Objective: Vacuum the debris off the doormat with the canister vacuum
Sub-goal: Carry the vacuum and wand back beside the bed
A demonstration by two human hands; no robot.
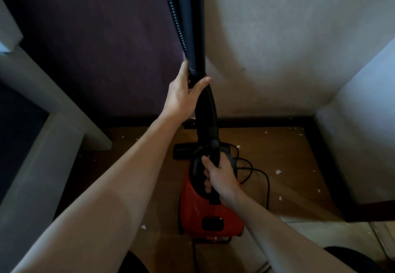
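While gripping the upright black wand (192, 37) with the left hand (184, 93), fingers and thumb wrapped round it beside the ribbed hose (212, 106), clasps the black carry handle (215, 155) of the red canister vacuum (205, 208) in the right hand (221, 179), fingers curled tight. Has the canister at the middle of the brown doormat (295, 187), floor nozzle (181, 151) at its far left, black cord (259, 172) looped to the right. Shows white debris (278, 171) scattered over the mat, mostly right and far.

The red canister vacuum (211, 208) sits on the brown doormat (288, 155), black floor head (182, 151) beyond it, black cord (264, 179) right.
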